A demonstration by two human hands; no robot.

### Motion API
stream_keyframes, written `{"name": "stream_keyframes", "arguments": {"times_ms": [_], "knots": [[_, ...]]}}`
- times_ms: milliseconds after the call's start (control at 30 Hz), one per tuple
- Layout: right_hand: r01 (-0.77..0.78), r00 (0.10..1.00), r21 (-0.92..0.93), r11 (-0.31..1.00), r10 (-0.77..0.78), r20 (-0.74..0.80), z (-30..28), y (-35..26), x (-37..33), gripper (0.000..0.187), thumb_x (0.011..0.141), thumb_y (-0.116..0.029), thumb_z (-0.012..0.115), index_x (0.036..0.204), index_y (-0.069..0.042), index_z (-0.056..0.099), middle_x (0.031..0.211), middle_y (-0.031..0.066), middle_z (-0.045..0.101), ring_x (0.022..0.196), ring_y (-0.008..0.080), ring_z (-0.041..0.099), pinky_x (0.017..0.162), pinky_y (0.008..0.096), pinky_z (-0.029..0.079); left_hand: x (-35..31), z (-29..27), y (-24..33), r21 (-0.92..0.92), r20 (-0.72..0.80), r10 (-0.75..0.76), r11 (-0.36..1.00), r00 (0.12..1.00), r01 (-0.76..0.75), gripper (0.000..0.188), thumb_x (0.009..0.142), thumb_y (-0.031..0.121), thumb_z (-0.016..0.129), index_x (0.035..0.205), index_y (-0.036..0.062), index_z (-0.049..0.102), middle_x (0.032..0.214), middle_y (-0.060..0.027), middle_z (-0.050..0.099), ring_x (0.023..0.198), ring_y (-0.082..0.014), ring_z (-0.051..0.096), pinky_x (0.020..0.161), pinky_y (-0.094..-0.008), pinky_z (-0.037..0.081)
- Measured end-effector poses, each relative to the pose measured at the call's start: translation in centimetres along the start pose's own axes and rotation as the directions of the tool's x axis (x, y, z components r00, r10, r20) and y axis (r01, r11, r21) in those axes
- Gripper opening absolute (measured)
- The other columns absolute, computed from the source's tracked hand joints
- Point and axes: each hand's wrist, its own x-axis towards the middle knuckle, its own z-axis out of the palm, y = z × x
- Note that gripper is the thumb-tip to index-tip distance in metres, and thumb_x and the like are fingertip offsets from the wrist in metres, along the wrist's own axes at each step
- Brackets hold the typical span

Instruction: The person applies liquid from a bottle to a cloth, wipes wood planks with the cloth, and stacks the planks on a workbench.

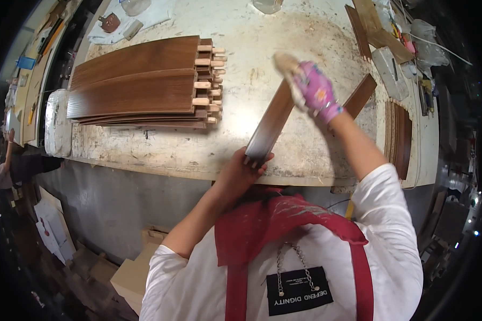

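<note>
My bare left hand (245, 171) is closed around the near end of a narrow brown wooden board (271, 127), where small pale pegs stick out. The board slants away from me over the worktable. At its far end is my right hand (311, 88), in a glove with a pink flowered back and beige fingers. Those fingers are smeared by motion, so their grip does not show. A second brown board (360, 96) lies partly behind my right wrist. To the left is a stack of brown boards (134, 80) with pale pegs along their right ends.
The worn, stained worktable (198, 152) has its near edge just in front of me. More narrow boards (399, 139) stand stacked at its right side. A reddish-brown pot (110, 23) sits on white sheeting at the far left. Cardboard boxes (128, 283) are on the floor at lower left.
</note>
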Motion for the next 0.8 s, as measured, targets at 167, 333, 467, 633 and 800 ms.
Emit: {"name": "stream_keyframes", "arguments": {"times_ms": [167, 333, 467, 633, 800], "knots": [[-0.004, 1.0, -0.266, 0.964, 0.004, -0.003, -3.6, -0.3, 2.1, 0.031, 0.084, -0.025, 0.057, 0.109, -0.008, 0.052, 0.093, 0.0154, 0.061, 0.08, 0.0291, 0.06, 0.07, 0.0339, 0.051, -0.6, 1.2, 0.2, 0.059, 0.02, -0.043, 0.997, 0.999, 0.041, 0.038, 0.096, 0.029, 0.036, 0.12, 0.0017, 0.045, 0.104, -0.0141, 0.058, 0.088, -0.0188, 0.055, 0.078, -0.0279, 0.045], [0.73, 0.612, -0.254, 0.634, -0.442, 0.656, 6.0, -2.4, -9.0, 0.025, 0.082, -0.021, 0.057, 0.106, -0.015, 0.058, 0.093, 0.0073, 0.059, 0.078, 0.022, 0.06, 0.066, 0.032, 0.052, -1.5, -0.6, -0.1, -0.169, -0.052, -0.007, 0.986, 0.999, -0.002, 0.032, 0.097, 0.029, 0.04, 0.118, 0.0052, 0.049, 0.11, -0.0088, 0.059, 0.101, -0.0236, 0.055, 0.087, -0.0349, 0.046], [0.572, 0.815, -0.376, 0.729, -0.557, 0.161, 3.7, 2.9, -3.9, 0.029, 0.089, -0.034, 0.053, 0.108, -0.012, 0.057, 0.093, 0.0072, 0.06, 0.088, 0.0209, 0.059, 0.07, 0.0349, 0.051, -3.2, 0.1, 0.2, 0.055, -0.098, 0.04, 0.998, 0.994, -0.035, 0.041, 0.1, 0.032, 0.031, 0.126, 0.0017, 0.042, 0.114, -0.0155, 0.057, 0.107, -0.0254, 0.055, 0.092, -0.0357, 0.045], [0.024, 0.999, -0.095, 0.995, -0.019, 0.049, -2.1, 3.3, 4.0, 0.033, 0.086, -0.033, 0.055, 0.107, -0.007, 0.054, 0.092, 0.0183, 0.063, 0.082, 0.0341, 0.062, 0.068, 0.0399, 0.049, -4.0, 0.4, 0.9, 0.094, -0.061, 0.001, 0.996, 0.998, 0.005, 0.046, 0.1, 0.033, 0.028, 0.129, -0.0009, 0.04, 0.117, -0.0212, 0.056, 0.103, -0.0282, 0.058, 0.089, -0.036, 0.049], [-0.017, 0.999, -0.171, 0.985, 0.009, -0.046, -2.6, 6.1, 1.9, 0.029, 0.083, -0.028, 0.061, 0.101, -0.005, 0.056, 0.09, 0.0144, 0.063, 0.086, 0.0215, 0.061, 0.07, 0.0344, 0.048, -3.6, -0.3, 1.6, 0.224, 0.031, -0.086, 0.972, 0.996, 0.077, 0.059, 0.098, 0.045, 0.024, 0.132, -0.0007, 0.038, 0.114, -0.0228, 0.058, 0.102, -0.0313, 0.06, 0.089, -0.0393, 0.05]]}}
